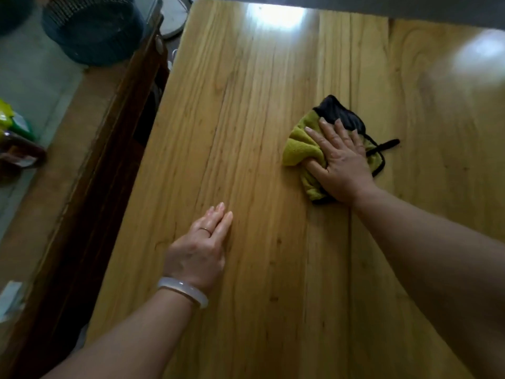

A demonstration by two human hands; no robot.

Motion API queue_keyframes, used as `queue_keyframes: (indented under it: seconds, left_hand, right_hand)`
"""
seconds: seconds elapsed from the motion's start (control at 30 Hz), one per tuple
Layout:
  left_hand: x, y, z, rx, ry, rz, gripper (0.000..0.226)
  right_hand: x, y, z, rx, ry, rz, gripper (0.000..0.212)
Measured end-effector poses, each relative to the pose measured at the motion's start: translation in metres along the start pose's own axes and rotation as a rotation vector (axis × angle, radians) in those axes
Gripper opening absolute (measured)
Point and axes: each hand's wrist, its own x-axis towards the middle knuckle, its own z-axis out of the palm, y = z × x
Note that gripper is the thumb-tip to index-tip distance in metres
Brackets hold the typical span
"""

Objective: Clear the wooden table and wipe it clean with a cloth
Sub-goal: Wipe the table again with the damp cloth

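Note:
The wooden table (259, 105) fills most of the view, its light planks bare apart from one cloth. A green cloth with black trim and a black loop (299, 147) lies bunched right of centre. My right hand (340, 162) lies on top of the cloth, fingers straight and spread, thumb tucked into a fold, pressing it onto the wood. My left hand (200, 250) rests flat on the table nearer to me, fingers straight and together, holding nothing. It wears a ring and a pale bangle at the wrist.
A dark wooden cabinet with a glass top (90, 149) runs along the table's left edge. A dark woven basket (93, 26) and some packets (13, 124) sit beyond it. Glare patches shine on the far planks.

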Motion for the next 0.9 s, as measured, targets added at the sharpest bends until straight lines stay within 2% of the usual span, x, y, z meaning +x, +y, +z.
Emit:
queue_keyframes:
  seconds: [0.2, 0.3, 0.43, 0.77, 0.9]
  left_hand:
    - [-0.002, 0.005, 0.002, 0.061, 0.014, -0.044, 0.051]
    - [-0.002, 0.008, 0.002, 0.04, -0.035, -0.085, 0.059]
    - [0.001, 0.017, -0.002, -0.003, -0.101, -0.198, 0.056]
    - [0.006, 0.039, -0.007, -0.084, -0.199, -0.41, 0.066]
    - [-0.008, 0.059, -0.005, -0.156, -0.171, -0.437, 0.071]
  right_hand:
    - [-0.086, 0.035, 0.005, 0.065, 0.078, 0.181, 0.074]
    - [-0.13, 0.046, 0.013, 0.084, 0.118, 0.267, 0.074]
    - [-0.182, 0.045, 0.026, 0.108, 0.181, 0.347, 0.073]
    - [-0.262, -0.001, 0.051, 0.215, 0.281, 0.316, 0.068]
    - [-0.283, -0.022, 0.058, 0.248, 0.265, 0.243, 0.07]
